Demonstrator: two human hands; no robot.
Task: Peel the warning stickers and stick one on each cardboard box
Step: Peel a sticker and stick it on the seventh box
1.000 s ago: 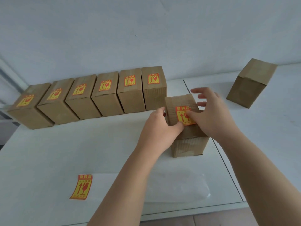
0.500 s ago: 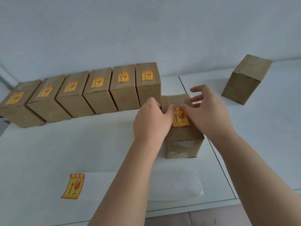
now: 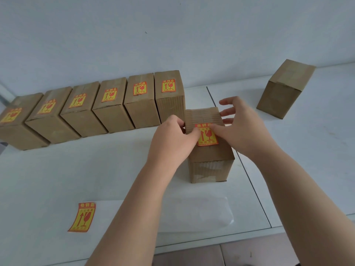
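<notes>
Thumbs slid toward 12 o'clock, smoothing the sticker (image 3: 207,138); left hand (image 3: 171,143) fingers clamp its box (image 3: 210,166), right hand (image 3: 245,131) fingers splay apart. Bare box (image 3: 284,91) at 2 o'clock remains.

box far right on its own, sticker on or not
No sticker visible: the far right box shows bare cardboard on its top and near sides; hidden faces cannot be told.

My left hand (image 3: 171,139) and right hand (image 3: 240,127) cover the top corners of the sticker (image 3: 207,138) on the near box (image 3: 209,167). The view's left edge cuts off the leftmost box (image 3: 11,129).
</notes>
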